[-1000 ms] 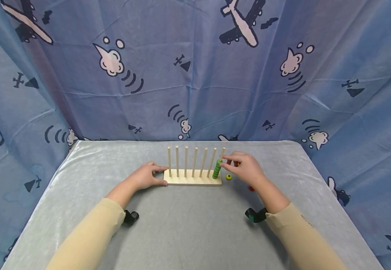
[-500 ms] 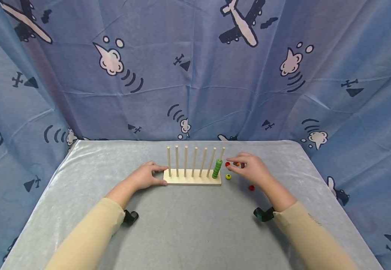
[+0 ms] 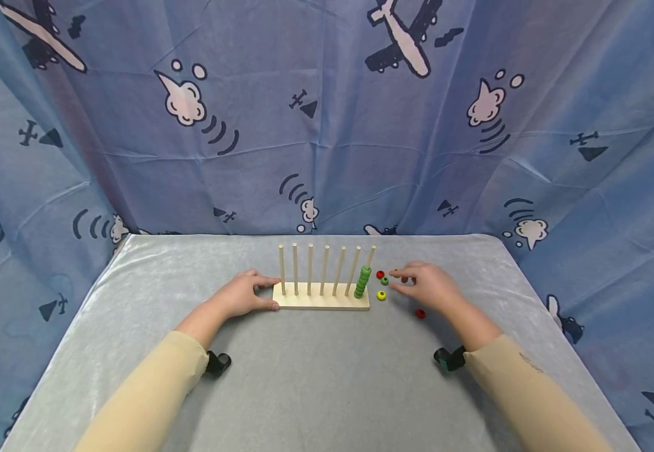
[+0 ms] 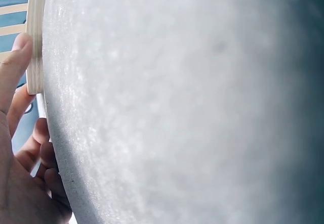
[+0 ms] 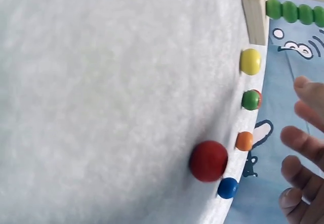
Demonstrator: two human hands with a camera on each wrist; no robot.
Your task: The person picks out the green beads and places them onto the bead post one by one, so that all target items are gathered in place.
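A pale wooden pegboard [image 3: 321,302] with several upright pegs stands on the table. Green beads [image 3: 363,282] are stacked on its rightmost peg, whose top stays bare. My left hand [image 3: 242,294] grips the board's left end; in the left wrist view the thumb [image 4: 20,49] presses its front edge. My right hand [image 3: 428,285] is right of the board, fingers spread and holding nothing, over loose beads. Near its fingertips lie a green bead [image 3: 385,280], a red bead [image 3: 380,274] and a yellow bead [image 3: 381,295].
Another red bead [image 3: 420,313] lies nearer, below the right hand. The right wrist view also has an orange bead [image 5: 244,141] and a blue bead [image 5: 228,188]. A grey cloth covers the table [image 3: 316,376]; a blue patterned curtain [image 3: 327,125] hangs behind.
My right hand has drawn away from the top of the green stack, moving right and slightly down. The loose green bead has come into sight. My left hand stays on the board.
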